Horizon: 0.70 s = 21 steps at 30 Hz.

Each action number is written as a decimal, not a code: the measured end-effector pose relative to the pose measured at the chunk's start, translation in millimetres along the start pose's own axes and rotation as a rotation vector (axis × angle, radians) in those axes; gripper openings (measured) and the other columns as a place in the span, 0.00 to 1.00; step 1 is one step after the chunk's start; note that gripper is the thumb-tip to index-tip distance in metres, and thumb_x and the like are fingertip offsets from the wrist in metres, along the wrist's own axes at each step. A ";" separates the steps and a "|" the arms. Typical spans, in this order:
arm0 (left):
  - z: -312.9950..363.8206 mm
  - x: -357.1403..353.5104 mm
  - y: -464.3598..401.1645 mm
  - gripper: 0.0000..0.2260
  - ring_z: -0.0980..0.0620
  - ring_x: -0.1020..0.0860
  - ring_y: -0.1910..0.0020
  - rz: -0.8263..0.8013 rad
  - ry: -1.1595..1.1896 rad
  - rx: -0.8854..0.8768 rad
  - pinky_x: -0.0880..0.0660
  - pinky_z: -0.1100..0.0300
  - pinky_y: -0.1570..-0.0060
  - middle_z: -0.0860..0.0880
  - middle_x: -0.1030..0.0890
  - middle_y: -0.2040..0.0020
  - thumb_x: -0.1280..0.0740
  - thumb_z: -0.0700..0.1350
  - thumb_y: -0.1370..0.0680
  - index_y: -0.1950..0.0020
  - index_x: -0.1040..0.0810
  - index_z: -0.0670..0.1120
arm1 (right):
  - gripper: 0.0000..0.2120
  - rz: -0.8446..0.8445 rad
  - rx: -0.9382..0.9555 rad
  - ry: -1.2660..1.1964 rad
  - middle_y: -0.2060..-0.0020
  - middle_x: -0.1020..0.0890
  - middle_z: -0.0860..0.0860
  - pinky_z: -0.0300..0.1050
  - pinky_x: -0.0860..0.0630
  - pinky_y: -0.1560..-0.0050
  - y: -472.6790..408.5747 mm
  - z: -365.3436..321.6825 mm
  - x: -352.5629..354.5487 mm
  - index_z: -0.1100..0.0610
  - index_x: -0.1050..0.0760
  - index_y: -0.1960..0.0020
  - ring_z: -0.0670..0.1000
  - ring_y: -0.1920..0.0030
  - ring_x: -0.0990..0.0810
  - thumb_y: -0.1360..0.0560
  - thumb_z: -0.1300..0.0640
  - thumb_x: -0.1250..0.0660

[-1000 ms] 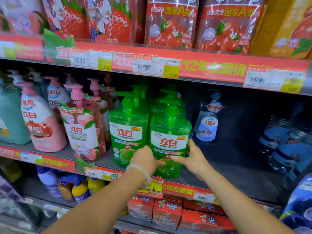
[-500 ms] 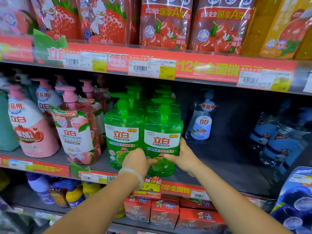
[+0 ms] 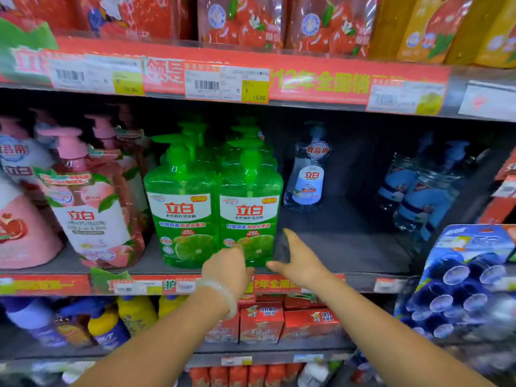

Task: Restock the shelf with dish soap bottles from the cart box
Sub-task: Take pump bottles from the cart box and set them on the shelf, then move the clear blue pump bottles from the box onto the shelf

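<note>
Head view: two green dish soap bottles stand upright side by side at the front edge of the middle shelf (image 3: 349, 247), just left of the frame's centre, with more green pump bottles lined up behind them. The right green bottle (image 3: 250, 208) touches the left green bottle (image 3: 183, 208) along its side.

The left hand (image 3: 227, 268), with a pale bracelet (image 3: 223, 296) on its wrist, sits at the lower front of the right green bottle; its fingers are curled, and the knuckles overlap the bottle's base, but whether they actually grip the bottle cannot be told from this angle. The right hand (image 3: 300, 262) is just right of that bottle, fingers straight and spread, thumb pointing toward the bottle's lower corner, holding nothing; it appears to be just off the bottle's side.

Left of the green bottles stands a peach-pink pump bottle (image 3: 89, 216), with other pink bottles beyond it at the frame's left edge. Right of centre, further back on the shelf, a single clear blue-labelled bottle (image 3: 308, 174) stands alone, well apart from a cluster of similar clear bottles (image 3: 418, 191) toward the right. A red price strip (image 3: 321, 82) runs along the shelf above. A blue multipack (image 3: 460, 275) fills the lower right.
</note>
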<state>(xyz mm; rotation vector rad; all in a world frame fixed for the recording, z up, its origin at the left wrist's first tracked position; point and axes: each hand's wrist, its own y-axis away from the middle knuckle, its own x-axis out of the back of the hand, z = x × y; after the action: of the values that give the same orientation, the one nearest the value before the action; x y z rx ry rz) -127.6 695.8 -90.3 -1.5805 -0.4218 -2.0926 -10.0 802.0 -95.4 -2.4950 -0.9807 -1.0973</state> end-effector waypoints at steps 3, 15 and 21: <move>32.0 -21.2 7.8 0.14 0.44 0.21 0.44 -0.043 -0.036 -0.183 0.26 0.54 0.52 0.45 0.21 0.45 0.35 0.47 0.24 0.41 0.30 0.46 | 0.38 -0.009 0.004 0.235 0.26 0.39 0.57 0.42 0.42 0.30 27.6 25.1 -1.8 0.60 0.47 0.25 0.55 0.27 0.39 0.27 0.52 0.30; 187.5 -98.2 70.7 0.22 0.42 0.34 0.33 -0.249 -0.168 -0.678 0.34 0.50 0.34 0.42 0.31 0.34 0.34 0.47 0.26 0.34 0.34 0.43 | 0.36 0.036 -0.326 0.523 0.27 0.41 0.54 0.43 0.41 0.30 169.0 158.3 58.3 0.59 0.46 0.25 0.55 0.27 0.40 0.27 0.51 0.33; 288.3 -131.2 135.1 0.22 0.42 0.35 0.32 -0.310 -0.179 -0.803 0.34 0.50 0.36 0.41 0.31 0.33 0.37 0.46 0.23 0.31 0.36 0.41 | 0.37 0.080 -0.461 0.505 0.26 0.42 0.57 0.43 0.44 0.30 266.2 220.4 106.7 0.59 0.47 0.25 0.55 0.26 0.42 0.26 0.49 0.34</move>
<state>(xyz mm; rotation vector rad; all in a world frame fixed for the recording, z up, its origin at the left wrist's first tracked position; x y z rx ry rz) 207.9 755.7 -139.4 -2.2709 0.1733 -2.5422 343.4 757.1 -158.0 -2.3352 -0.5203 -1.9754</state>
